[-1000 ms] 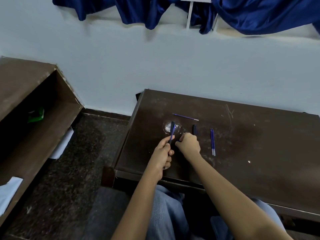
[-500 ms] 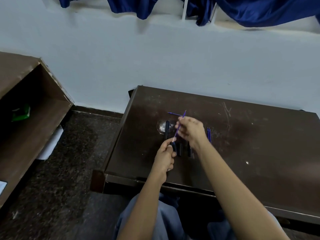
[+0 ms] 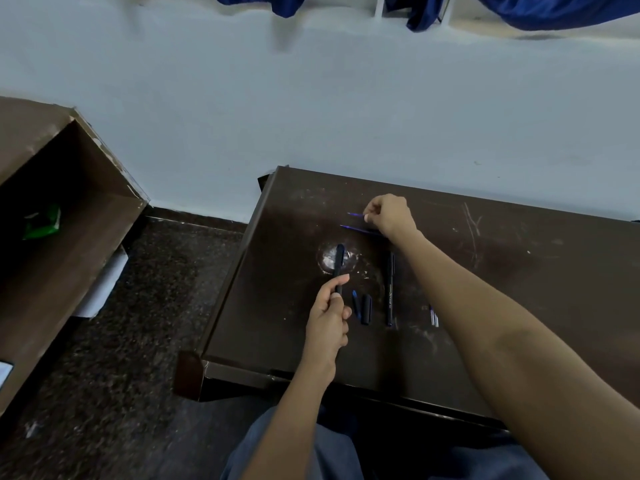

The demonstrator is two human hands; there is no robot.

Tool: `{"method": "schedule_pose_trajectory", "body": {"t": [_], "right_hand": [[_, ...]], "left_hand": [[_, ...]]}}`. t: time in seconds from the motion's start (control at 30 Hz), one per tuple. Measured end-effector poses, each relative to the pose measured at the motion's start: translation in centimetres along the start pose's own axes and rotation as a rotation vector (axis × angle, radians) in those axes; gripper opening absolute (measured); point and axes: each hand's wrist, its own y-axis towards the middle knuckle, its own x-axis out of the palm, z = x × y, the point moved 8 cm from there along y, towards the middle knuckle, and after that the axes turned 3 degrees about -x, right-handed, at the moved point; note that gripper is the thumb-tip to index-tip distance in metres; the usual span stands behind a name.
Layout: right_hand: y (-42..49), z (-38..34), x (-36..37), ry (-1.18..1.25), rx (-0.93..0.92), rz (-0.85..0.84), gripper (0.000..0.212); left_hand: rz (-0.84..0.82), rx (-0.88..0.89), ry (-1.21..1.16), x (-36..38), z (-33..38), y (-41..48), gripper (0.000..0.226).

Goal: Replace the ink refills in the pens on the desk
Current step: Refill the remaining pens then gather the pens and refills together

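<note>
- Standing at the far left of the frame, an open brown shelf unit (image 3: 69, 202) is seen with a green object (image 3: 41, 223) inside; no part in the task is played by it.
- Left of centre, a black pen barrel (image 3: 338, 268) is grasped at its near end by the left hand (image 3: 329, 317), with the fingers curled round it and the thumb laid along it. The barrel is pointed toward the wall, over a pale worn patch of the desk (image 3: 519, 271).
- Just right of that hand, a blue-tipped piece (image 3: 355, 301) and a black cap (image 3: 366, 308) are laid on the desk. This pen is judged to be opened up, with no new refill fitted yet.
- At centre, a second pen (image 3: 390, 289) is left lying whole, apparently untouched.
- Above it, the right hand (image 3: 391, 216) is held out over the far part of the desk, a thin blue refill (image 3: 356, 214) pinched at the fingertips. Another refill (image 3: 360, 229) is laid just beside it.
- Beside the right forearm, the tips of further refills (image 3: 433, 315) are shown.
</note>
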Motion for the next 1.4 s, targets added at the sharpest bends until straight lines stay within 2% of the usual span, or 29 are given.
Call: {"method": "schedule_pose_trajectory", "body": {"t": [0.23,0.5,0.73,1.27,1.4], "right_hand": [[-0.5,0.2,1.8,-0.073,-0.075,0.003,0.013],[-1.2,0.8,2.3,-0.012,-0.127,-0.016,0.018],[-1.0,0.5,2.6,-0.105,-0.195,-0.051,0.021],[-0.7,0.0,2.5,-0.121,-0.193,-0.049,0.021],[-1.6,-0.2,1.7,-0.086,-0.205,0.011,0.023]], "left_hand": [[0.003,0.005,0.002,0.2,0.0,0.0,0.034],[-0.014,-0.015,0.022,0.4,0.0,-0.2,0.033],[-0.024,-0.021,0.024,0.7,0.0,-0.2,0.033],[-0.026,0.001,0.024,0.6,0.3,-0.2,0.034],[-0.022,0.002,0.016,0.4,0.3,-0.3,0.034]]}}
